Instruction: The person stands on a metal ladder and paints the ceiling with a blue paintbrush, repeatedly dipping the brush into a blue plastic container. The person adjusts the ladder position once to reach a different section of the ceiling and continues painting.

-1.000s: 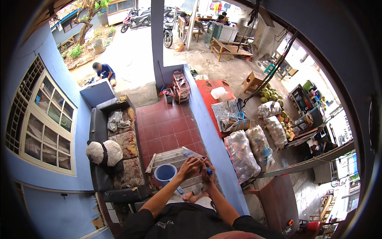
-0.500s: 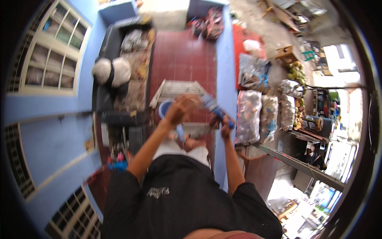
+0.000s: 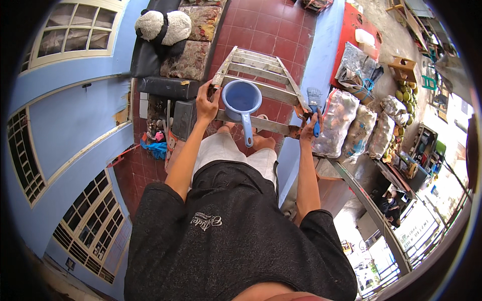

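Observation:
A metal stepladder (image 3: 258, 69) stands right in front of my legs. On it, left of its middle, rests a blue plastic dipper (image 3: 246, 125), its handle pointing toward me; what is inside looks bluish. My left hand (image 3: 207, 104) is closed around the ladder's left side, beside the dipper. In my right hand (image 3: 310, 128) is a paintbrush with a blue handle, its wide blue-stained bristles (image 3: 315, 94) pointing away from me. That same hand is against the ladder's right side, with its fingers partly hidden.
A low blue wall (image 3: 321, 55) runs along the right, with filled clear sacks (image 3: 335, 123) beyond it. To the left are a dark sofa (image 3: 150, 65) with a panda plush (image 3: 163, 26) and a blue house wall (image 3: 75, 110). Red tiles (image 3: 261, 37) cover the floor.
My left hand has moved left from above the ladder onto its side. My right hand has gone right with the paintbrush, now upright, to the ladder's other side. The view has tilted downward.

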Action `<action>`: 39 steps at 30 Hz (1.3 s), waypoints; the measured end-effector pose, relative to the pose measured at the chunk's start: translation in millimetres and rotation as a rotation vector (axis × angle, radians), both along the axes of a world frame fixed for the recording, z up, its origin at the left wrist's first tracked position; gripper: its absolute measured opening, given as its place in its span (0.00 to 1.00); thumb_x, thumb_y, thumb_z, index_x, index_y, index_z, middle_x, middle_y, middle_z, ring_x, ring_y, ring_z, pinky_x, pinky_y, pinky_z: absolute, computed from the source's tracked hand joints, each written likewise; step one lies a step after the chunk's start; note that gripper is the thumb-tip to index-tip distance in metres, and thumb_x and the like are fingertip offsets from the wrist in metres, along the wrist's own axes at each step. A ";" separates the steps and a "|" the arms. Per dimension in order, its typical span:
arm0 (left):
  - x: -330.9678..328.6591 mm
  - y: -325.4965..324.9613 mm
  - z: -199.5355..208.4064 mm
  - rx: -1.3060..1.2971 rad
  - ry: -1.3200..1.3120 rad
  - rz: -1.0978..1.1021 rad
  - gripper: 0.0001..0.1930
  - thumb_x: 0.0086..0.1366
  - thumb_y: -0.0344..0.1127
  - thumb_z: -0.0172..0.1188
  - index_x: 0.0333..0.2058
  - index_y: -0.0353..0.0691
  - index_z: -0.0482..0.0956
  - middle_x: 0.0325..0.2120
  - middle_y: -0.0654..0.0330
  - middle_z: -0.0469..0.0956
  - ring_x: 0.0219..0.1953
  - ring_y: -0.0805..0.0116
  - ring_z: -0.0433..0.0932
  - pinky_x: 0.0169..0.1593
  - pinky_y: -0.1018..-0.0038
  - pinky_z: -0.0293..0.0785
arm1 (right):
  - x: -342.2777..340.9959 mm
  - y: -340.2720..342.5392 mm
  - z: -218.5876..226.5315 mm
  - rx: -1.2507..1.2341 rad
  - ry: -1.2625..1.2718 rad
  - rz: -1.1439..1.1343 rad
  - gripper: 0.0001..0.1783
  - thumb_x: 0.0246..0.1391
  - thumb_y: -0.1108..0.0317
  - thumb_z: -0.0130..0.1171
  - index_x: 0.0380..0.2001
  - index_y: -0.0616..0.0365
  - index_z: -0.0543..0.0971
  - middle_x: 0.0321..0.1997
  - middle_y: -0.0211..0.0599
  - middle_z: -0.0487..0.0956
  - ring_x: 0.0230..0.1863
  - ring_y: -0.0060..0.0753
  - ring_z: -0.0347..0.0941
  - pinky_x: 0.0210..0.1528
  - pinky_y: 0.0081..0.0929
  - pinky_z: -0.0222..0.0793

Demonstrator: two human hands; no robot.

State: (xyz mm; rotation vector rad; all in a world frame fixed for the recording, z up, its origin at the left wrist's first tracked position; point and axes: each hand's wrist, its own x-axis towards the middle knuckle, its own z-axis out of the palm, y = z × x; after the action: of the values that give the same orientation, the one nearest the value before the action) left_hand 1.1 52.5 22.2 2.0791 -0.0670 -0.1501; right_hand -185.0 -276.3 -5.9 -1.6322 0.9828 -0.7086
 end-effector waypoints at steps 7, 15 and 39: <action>5.5 5.1 9.1 0.299 -0.357 -0.112 0.11 0.60 0.31 0.65 0.42 0.39 0.82 0.44 0.55 0.82 0.54 0.51 0.77 0.56 0.58 0.72 | 3.7 17.3 0.6 -0.189 0.117 0.099 0.24 0.67 0.60 0.50 0.55 0.71 0.75 0.50 0.51 0.79 0.45 0.37 0.78 0.49 0.31 0.73; 10.8 12.8 10.3 0.265 -0.282 -0.150 0.13 0.58 0.23 0.64 0.44 0.34 0.82 0.43 0.53 0.83 0.57 0.49 0.76 0.56 0.60 0.74 | 2.2 26.6 5.3 -0.024 0.174 0.152 0.18 0.66 0.67 0.50 0.51 0.71 0.77 0.41 0.48 0.82 0.35 0.35 0.79 0.40 0.30 0.74; 12.1 35.4 5.3 0.184 -0.169 -0.196 0.07 0.66 0.23 0.56 0.42 0.35 0.77 0.48 0.53 0.79 0.62 0.53 0.71 0.63 0.62 0.65 | 15.0 37.0 21.2 0.237 -0.042 0.200 0.18 0.58 0.64 0.53 0.47 0.64 0.75 0.36 0.42 0.84 0.57 0.42 0.67 0.67 0.44 0.53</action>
State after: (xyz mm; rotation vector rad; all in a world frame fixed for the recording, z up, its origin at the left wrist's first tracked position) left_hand 13.2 87.9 27.5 2.2639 -0.3732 -0.1021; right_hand -169.9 -239.4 15.3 -1.4765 0.8261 -0.4711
